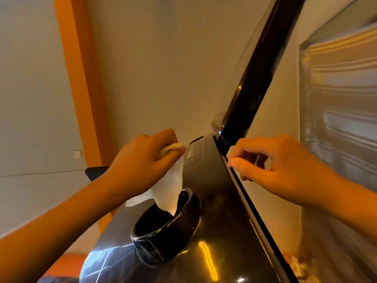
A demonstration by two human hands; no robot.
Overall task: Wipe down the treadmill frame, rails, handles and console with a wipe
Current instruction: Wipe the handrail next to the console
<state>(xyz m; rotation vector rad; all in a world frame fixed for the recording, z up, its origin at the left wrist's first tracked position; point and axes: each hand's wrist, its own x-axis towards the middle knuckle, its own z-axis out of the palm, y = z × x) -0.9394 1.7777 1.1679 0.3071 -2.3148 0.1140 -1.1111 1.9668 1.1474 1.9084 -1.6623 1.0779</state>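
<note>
Holding a white wipe (171,186), the left hand (142,158) is just above the round black cup holder (183,231) of the treadmill console (214,201). Its fingers are curled tightly around the upper part of the wipe, the knuckles turned up, and the wrist comes from the lower left. The loose end of the wipe hangs down into the opening of the cup holder. Small white writing (190,156) stands on the console surface right above the cup holder, beside the wipe, but it is too blurred to read. The right hand (285,166) is up and to the right of the cup holder, at the dark edge of the console. Its fingers are bent inward and the thumb tip is at this edge; nothing shows between the fingers, and I cannot tell if it grips the edge. A glossy black panel (251,78) rises obliquely above the cup holder.
</note>
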